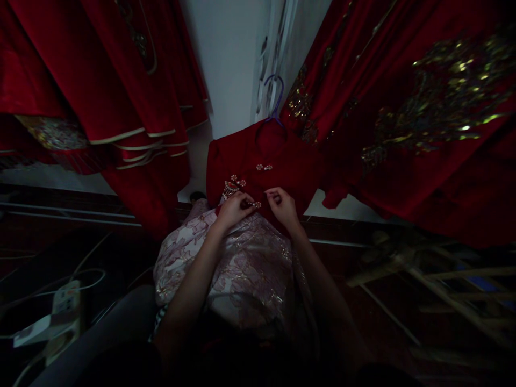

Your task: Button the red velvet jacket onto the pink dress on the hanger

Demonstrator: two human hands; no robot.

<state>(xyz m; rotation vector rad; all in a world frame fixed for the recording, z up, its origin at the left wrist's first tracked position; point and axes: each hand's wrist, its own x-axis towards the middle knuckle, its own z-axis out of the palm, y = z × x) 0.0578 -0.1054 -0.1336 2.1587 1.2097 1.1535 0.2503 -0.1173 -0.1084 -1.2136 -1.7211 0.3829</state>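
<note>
A red garment (242, 153) hangs in front of me from a purple hanger (279, 99), its lower part over my lap. My left hand (236, 209) is closed, thumb and fingers pinched at a small beaded ornament (257, 205) against the cloth. Just to the right, my right hand (283, 207) is closed in a pinch; whatever its fingertips hold is too small to make out. Another beaded ornament (264, 167) sits on the garment's front below the neckline. A larger, fan-shaped beaded piece with flower shapes (231, 187) lies above my left hand.
Patterned pale fabric (250, 258) covers my lap. Red gowns hang on both sides, the right one with gold sequins (447, 102). White doors (234, 59) stand behind. A power strip with cables (66, 301) lies lower left; a wooden frame (435, 285) stands at right.
</note>
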